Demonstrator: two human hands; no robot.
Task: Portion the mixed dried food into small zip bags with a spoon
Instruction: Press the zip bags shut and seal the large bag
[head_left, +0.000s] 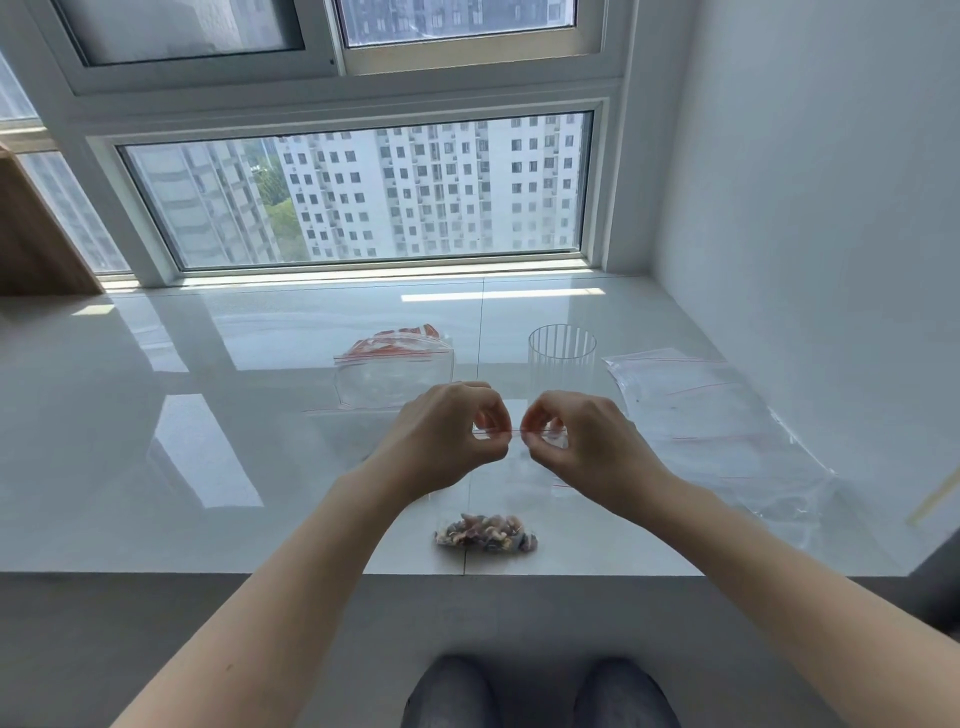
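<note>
Clear zip bag (511, 480) barely visible between hands.

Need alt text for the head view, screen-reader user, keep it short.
Both hands, the left hand and right hand, pinch the red-lined top edge of a small clear zip bag with mixed dried food at its bottom. It hangs over a glossy white sill under a window. Behind lie more zip bags and a ribbed clear cup.
</note>
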